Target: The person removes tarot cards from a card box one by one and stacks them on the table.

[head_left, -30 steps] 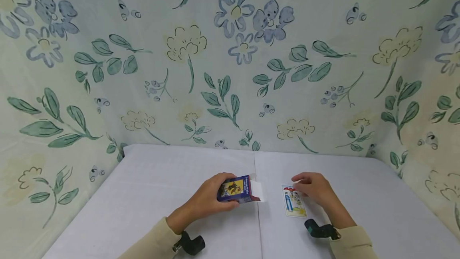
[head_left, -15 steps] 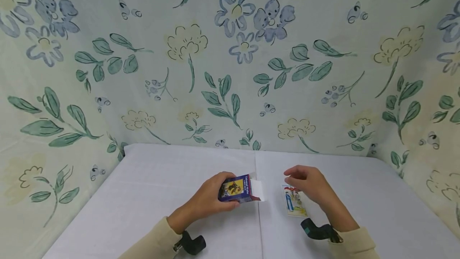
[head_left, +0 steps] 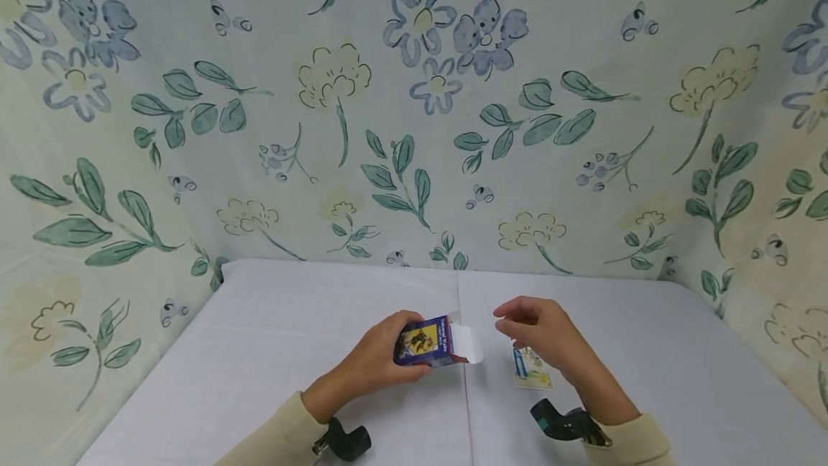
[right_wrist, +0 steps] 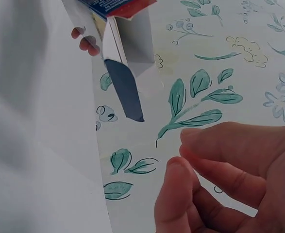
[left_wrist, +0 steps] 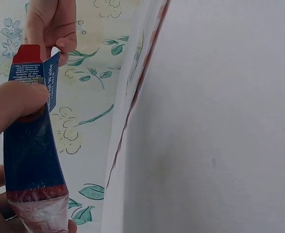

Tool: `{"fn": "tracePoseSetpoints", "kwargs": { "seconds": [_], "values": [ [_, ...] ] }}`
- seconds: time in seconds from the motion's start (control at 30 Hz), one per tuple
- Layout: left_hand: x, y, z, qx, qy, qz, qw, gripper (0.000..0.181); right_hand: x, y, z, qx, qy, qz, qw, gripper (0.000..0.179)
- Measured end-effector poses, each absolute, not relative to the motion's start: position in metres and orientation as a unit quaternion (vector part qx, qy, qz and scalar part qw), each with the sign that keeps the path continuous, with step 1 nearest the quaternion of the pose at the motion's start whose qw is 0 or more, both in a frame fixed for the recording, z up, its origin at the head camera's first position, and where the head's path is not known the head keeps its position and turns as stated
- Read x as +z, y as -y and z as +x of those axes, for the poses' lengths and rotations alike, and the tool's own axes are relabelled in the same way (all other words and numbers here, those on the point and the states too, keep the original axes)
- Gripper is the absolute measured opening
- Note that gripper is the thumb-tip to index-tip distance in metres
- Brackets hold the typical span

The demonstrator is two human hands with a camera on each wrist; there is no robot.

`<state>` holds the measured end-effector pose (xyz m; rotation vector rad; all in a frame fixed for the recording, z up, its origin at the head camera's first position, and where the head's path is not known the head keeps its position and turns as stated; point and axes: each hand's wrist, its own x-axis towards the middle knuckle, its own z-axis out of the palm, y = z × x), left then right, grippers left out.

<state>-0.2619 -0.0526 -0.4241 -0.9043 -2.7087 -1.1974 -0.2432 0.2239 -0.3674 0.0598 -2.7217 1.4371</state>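
Behind the loose right grip peeks a card; left grip clasps a box

The count is two bare hands, one left hand and one right hand; two beige cloth sleeves, one on the left arm and one on the right; and two black angular wrist devices, likewise a left and a right. There is one dark-blue cardboard box with a yellow picture panel, showing at least two flaps, one white and one dark blue. One rectangular illustrated paper card shows; whether others lie beneath it cannot be told. One white cloth-covered tabletop completes the tally.
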Motion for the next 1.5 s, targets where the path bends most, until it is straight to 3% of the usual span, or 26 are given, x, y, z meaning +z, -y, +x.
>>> {"fn": "tracePoseSetpoints", "kwargs": {
  "seconds": [0.63,1.5],
  "values": [
    [-0.425,0.051,-0.261,-0.383,0.877,-0.289,0.021,0.073,-0.363,-0.201,-0.233,0.5,0.865,0.035,0.021,0.01],
    [-0.426,0.049,-0.259,-0.384,0.869,-0.311,0.027,0.072,-0.376,-0.185,-0.23,0.494,0.865,0.086,-0.009,0.013]
  ]
}}
